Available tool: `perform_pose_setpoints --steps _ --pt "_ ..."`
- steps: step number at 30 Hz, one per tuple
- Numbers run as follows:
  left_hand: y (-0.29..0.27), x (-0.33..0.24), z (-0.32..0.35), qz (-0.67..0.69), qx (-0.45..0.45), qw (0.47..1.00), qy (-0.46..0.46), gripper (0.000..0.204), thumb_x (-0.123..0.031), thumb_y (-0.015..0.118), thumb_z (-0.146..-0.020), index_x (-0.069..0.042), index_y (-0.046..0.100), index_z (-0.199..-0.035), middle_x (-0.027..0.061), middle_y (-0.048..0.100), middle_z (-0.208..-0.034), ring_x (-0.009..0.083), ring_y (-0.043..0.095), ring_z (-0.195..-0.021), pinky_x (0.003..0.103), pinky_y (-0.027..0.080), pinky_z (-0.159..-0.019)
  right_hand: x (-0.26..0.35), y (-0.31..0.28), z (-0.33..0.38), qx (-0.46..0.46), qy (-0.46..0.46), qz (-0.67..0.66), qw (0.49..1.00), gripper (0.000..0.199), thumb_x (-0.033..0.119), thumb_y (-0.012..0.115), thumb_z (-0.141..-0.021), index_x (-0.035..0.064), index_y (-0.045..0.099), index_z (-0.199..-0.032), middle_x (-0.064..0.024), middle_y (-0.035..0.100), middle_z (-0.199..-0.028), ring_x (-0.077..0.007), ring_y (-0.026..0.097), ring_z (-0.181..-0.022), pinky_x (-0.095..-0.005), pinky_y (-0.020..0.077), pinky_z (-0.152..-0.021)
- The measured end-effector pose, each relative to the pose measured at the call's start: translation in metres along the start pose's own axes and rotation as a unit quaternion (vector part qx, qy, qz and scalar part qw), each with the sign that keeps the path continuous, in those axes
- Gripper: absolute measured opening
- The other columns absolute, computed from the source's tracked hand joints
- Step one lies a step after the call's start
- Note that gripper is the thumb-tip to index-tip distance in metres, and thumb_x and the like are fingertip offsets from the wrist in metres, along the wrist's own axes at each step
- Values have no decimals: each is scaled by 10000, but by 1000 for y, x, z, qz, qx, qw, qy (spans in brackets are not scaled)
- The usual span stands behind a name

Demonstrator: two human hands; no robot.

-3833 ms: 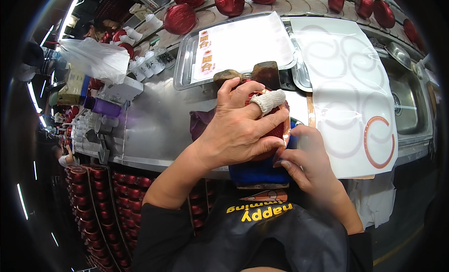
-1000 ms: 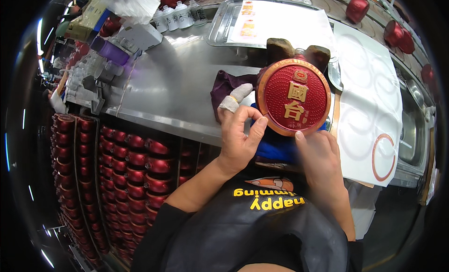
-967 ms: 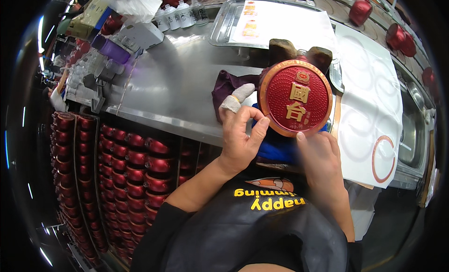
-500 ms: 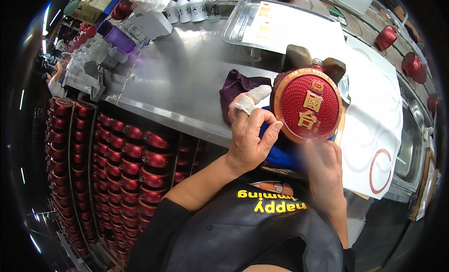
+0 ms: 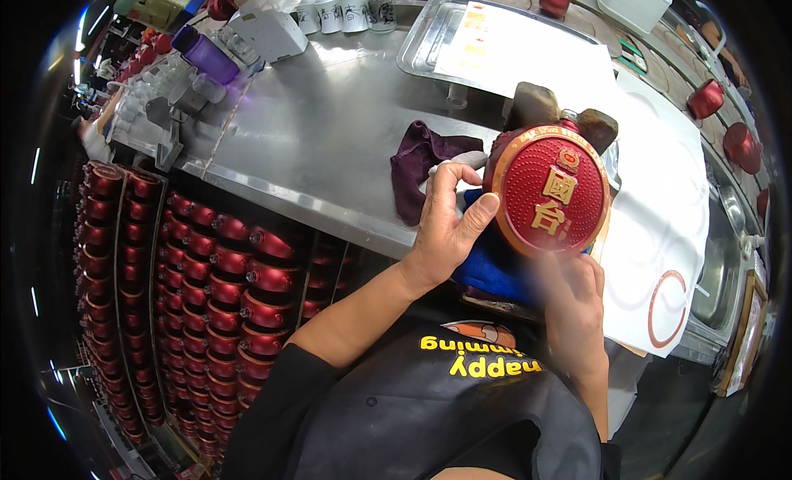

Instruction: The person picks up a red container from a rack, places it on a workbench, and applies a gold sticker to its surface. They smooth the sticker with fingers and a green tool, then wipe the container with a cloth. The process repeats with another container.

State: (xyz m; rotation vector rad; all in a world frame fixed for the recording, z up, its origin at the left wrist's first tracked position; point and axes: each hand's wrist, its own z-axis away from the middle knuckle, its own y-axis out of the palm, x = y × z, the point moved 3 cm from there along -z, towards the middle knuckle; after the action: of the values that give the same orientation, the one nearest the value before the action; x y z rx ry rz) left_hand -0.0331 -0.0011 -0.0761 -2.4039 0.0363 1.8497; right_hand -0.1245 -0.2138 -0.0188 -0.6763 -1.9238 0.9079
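A round, flat red bottle with raised gold characters and a copper-coloured rim leans face up, neck away from me, against two dark padded rests. Beneath it lies a blue cloth. At its left side is my left hand, thumb at the rim and fingers bent against the edge, partly hidden; pale covers wrap some of its fingers. My right hand is at the bottle's lower rim, fingers curled and the front ones smeared by motion. Whether they pinch anything does not show.
A purple cloth lies left of the bottle on the steel table. White sheets spread to the right, with a copper-coloured ring strip. Behind stands a metal tray. Stacked red bottles fill racks at the left.
My left thumb and index finger have parted, and the covered fingers have gone down behind, beside the bottle. My right hand stays at the lower rim. The whole view has shifted slightly.
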Motion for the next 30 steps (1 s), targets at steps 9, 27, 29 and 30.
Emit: perform_pose_setpoints --steps 9,27,29,30 --pt "10 -24 10 -210 2 966 152 875 -539 728 -924 42 341 -1452 209 452 -1351 351 449 -1248 480 294 -1114 1 1 0 4 5 3 1000 779 -179 587 -673 96 641 -1400 -159 580 -1090 -366 571 -1076 -476 481 -956" --pt "13 -21 14 -175 11 976 133 922 -538 702 -936 60 300 -1511 255 435 -1431 397 417 -1335 498 256 -1156 -1 -1 -2 3 -9 1 1000 765 -177 594 -680 91 643 -1395 -163 589 -1085 -366 577 -1051 -470 495 -933" --pt "19 -26 17 -237 13 958 164 1022 -583 714 -906 66 247 -1543 286 405 -1467 425 402 -1365 527 240 -1163 -1 0 -2 7 -8 0 1000 768 -176 595 -679 90 642 -1397 -162 588 -1087 -365 576 -1054 -469 496 -933" --pt "20 -26 17 -240 13 959 151 1029 -582 716 -905 64 237 -1547 289 400 -1472 427 398 -1368 531 237 -1163 -1 0 -2 7 -9 0 1000 769 -175 595 -677 93 643 -1397 -160 587 -1089 -365 576 -1055 -469 497 -932"
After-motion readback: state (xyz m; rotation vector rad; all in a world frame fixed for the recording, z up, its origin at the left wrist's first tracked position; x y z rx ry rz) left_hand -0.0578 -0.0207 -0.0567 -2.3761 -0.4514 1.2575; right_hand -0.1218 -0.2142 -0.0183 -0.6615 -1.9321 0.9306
